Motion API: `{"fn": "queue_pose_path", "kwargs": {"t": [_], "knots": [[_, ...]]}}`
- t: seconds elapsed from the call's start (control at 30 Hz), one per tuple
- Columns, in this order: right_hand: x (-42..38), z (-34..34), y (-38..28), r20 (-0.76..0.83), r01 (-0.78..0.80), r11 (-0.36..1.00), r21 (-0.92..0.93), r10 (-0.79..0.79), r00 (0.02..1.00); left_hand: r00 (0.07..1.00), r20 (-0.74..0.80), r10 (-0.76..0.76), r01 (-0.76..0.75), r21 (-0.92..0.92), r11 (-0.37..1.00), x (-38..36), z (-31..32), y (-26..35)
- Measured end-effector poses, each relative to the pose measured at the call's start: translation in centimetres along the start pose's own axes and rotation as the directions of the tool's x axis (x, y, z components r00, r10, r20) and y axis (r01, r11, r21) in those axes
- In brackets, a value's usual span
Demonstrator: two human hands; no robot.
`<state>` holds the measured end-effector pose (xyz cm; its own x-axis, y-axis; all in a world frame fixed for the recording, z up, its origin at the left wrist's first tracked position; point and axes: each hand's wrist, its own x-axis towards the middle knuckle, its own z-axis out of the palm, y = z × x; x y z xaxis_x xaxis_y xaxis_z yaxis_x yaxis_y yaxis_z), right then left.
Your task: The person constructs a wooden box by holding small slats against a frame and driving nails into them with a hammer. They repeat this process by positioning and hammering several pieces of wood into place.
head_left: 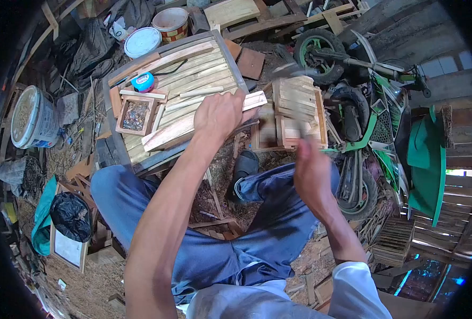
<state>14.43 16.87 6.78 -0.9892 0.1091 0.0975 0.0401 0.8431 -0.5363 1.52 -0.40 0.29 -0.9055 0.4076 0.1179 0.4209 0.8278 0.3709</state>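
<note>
My left hand [218,116] is closed around a pale wooden strip [167,136] lying along the near edge of a slatted wooden worktop [201,63]. The strip's far end sticks out past the fingers at the right. My right hand [314,170] is raised to the right of the worktop, its fingers wrapped round the handle of a hammer [301,114]. The hammer is smeared by motion, with its head upward and away from me. Left of the strip sits a small wooden box [121,123] holding nails or similar small metal bits. Behind the box rests a blue and pink tape measure [143,82].
Wooden frames with slats [300,106] stand on the ground at the right, beside a green motorbike [377,117]. A white bucket [31,117] is at the left; more buckets [170,24] stand behind the worktop. Wood scraps and shavings cover the floor.
</note>
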Motion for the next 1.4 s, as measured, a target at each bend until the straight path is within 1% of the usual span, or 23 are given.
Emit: {"fn": "queue_pose_path", "kwargs": {"t": [0.1,0.13,0.23,0.27,0.3,0.37,0.4,0.47,0.57,0.6,0.7,0.73,0.83,0.87,0.97,1.0,1.03,1.1,1.13,1.2,1.3,1.33,1.4], "knots": [[0.6,0.3,1.5,0.091,0.067,0.991,-0.112,-0.057,0.994,1.0,0.011,-0.003,0.002,0.045,0.999,0.2,0.1,-0.1],[0.8,-0.9,-0.3,0.132,-0.072,0.996,-0.058,0.079,0.988,1.0,0.0,-0.009,0.009,0.036,0.999,0.2,0.0,-0.2],[0.3,-1.3,-1.7,-0.145,0.004,0.993,0.121,0.014,0.989,1.0,-0.003,-0.009,0.009,0.004,1.0,-0.1,0.4,-0.2],[-0.4,0.1,-0.2,-0.147,-0.047,0.99,0.132,0.066,0.987,1.0,-0.002,-0.012,0.012,-0.004,1.0,-0.2,0.3,-0.1],[-0.2,0.7,0.5,0.01,-0.074,0.997,-0.016,0.074,0.997,1.0,-0.009,-0.011,0.011,-0.01,1.0,0.0,0.0,-0.1],[0.0,2.0,2.1,0.057,0.001,0.998,-0.061,0.002,0.998,1.0,0.01,-0.008,0.008,0.031,0.999,0.0,-0.1,-0.2],[0.6,1.2,1.4,0.051,-0.027,0.999,-0.029,0.028,0.998,1.0,0.019,-0.011,0.01,0.051,0.999,0.3,-0.2,-0.3],[0.5,-0.8,-0.6,0.073,-0.115,0.992,0.04,0.112,0.991,1.0,0.022,-0.013,0.012,0.029,0.999,0.2,-0.3,-0.3],[-0.7,-0.8,-1.4,-0.155,-0.029,0.983,0.182,0.058,0.986,1.0,0.019,-0.008,0.008,0.007,1.0,0.2,0.3,-0.2],[-1.4,0.4,-0.5,-0.205,-0.003,0.983,0.182,0.041,0.978,1.0,0.013,-0.002,0.002,0.012,1.0,0.2,0.3,-0.2],[-1.6,2.1,0.7,-0.051,-0.027,0.99,0.138,0.034,0.998,1.0,0.007,-0.017,0.017,0.038,0.999,0.1,-0.1,-0.2],[-1.6,2.2,1.1,0.019,-0.111,0.987,0.118,0.109,0.994,1.0,-0.004,-0.017,0.017,0.039,0.999,0.0,-0.1,-0.2],[-1.4,1.9,2.1,-0.011,-0.053,0.981,0.186,0.056,0.998,1.0,0.003,-0.019,0.019,0.028,0.999,0.2,-0.1,-0.3],[-1.4,2.2,3.4,-0.067,0.011,0.976,0.215,0.003,0.998,1.0,0.004,-0.013,0.013,0.028,1.0,0.3,0.0,-0.4],[-1.2,5.1,6.2,-0.259,0.183,0.877,0.445,-0.069,0.963,1.0,0.002,-0.018,0.018,0.014,1.0,0.4,0.3,-0.8],[-1.4,7.1,6.8,-0.303,0.19,0.822,0.536,-0.023,0.953,1.0,0.0,-0.021,0.021,0.007,1.0,0.5,0.3,-0.8],[-1.3,8.7,6.9,-0.374,0.231,0.915,0.331,-0.098,0.922,1.0,-0.006,-0.02,0.02,0.0,1.0,0.5,0.4,-0.7],[-1.0,10.5,6.2,-0.211,0.047,0.994,0.1,-0.025,0.977,1.0,-0.021,-0.02,0.02,-0.004,1.0,0.4,0.2,-0.7],[-1.2,10.8,5.8,-0.197,0.018,0.989,0.147,0.011,0.98,0.999,0.006,-0.04,0.04,0.008,0.999,0.5,0.1,-0.7],[-1.3,11.1,4.9,-0.164,-0.046,0.969,0.242,0.088,0.982,1.0,-0.013,-0.019,0.019,0.015,1.0,0.4,-0.2,-0.7],[-1.9,11.3,4.4,-0.244,0.025,0.9,0.436,0.091,0.965,0.999,-0.002,-0.032,0.032,0.0,0.999,0.1,-0.1,-0.4],[-1.8,12.3,5.3,-0.232,0.025,0.905,0.424,0.082,0.969,0.999,-0.003,-0.035,0.035,-0.011,0.999,0.1,-0.1,-0.4],[-1.2,12.7,5.3,-0.143,-0.013,0.953,0.304,0.06,0.988,0.999,-0.007,-0.038,0.038,-0.012,0.999,0.3,-0.3,-0.3]]}}
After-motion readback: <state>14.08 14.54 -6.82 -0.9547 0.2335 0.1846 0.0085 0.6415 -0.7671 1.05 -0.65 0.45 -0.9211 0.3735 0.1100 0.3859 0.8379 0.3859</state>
